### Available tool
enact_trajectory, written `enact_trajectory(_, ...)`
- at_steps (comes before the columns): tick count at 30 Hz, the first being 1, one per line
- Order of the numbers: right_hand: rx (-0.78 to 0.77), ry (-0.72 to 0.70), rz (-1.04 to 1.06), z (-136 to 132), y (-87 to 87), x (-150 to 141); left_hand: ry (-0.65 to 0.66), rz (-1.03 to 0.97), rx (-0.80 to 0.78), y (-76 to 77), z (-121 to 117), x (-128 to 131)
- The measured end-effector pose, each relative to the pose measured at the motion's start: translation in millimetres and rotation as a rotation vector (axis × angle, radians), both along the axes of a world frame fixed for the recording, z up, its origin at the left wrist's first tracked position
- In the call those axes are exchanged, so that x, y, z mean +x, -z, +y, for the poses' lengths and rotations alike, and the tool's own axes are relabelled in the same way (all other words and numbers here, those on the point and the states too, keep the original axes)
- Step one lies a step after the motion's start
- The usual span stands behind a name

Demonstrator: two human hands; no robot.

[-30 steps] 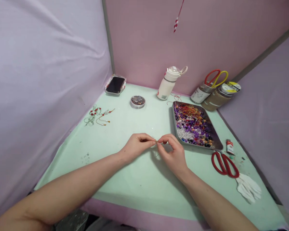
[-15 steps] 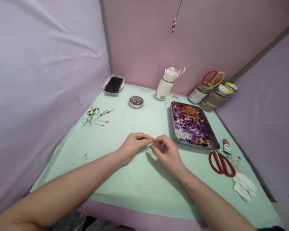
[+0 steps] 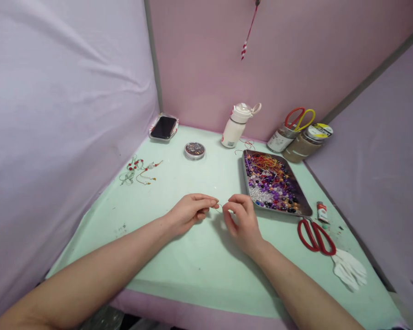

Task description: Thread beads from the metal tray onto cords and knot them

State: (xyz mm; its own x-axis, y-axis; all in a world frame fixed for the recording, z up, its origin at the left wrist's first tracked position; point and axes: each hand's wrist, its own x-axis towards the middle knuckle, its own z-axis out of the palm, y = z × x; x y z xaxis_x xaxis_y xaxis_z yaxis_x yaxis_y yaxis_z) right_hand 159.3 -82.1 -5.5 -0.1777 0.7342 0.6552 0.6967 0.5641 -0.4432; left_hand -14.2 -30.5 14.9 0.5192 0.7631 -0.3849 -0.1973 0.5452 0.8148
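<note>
pale green bench (image 3: 172, 261): smooth cover with a dull sheen, speckled with small dark marks.
shallow rectangular metal tray (image 3: 303, 201): round glossy beads (image 3: 278, 188) in purple, black, clear and amber, with a loose tangle of orange-red string (image 3: 266, 161).
back: cream bottle with a looped lid (image 3: 233, 133), flat round clear case (image 3: 194, 150), black phone (image 3: 164, 127) lying in a clear-rimmed container.
far right: labelled jar (image 3: 278, 141) holding red-and-yellow-handled scissors (image 3: 298, 126), beside a brown jar (image 3: 300, 149).
right edge: red-handled scissors (image 3: 316, 236), crumpled white fabric glove (image 3: 349, 270) against their handles, small red-and-white bottle (image 3: 322, 212) near the tray.
left edge: green cord strung with red beads (image 3: 136, 166).
in the way: the right hand (image 3: 244, 224) sits just before the tray's near left corner.
fine greenish thread (image 3: 220, 206): slender, slightly bowed, spanning the gap between both hands' fingertips above the bench.
left hand (image 3: 189, 213): thumb and forefinger pinching the thread, other fingers curled below.
right hand: fingers bent towards the thumb at the thread's other end; cannot tell whether they pinch it.
</note>
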Motion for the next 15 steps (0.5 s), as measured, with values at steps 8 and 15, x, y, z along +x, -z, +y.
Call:
enact_trajectory(8,0.076,-0.048,-0.045,-4,-8.9,-2,0.023,-0.021,-0.024,-3.4,0,0)
enact_trajectory(15,0.01,0.016,-0.142,0,-6.1,-6,0.009,-0.067,-0.046,-3.5,0,0)
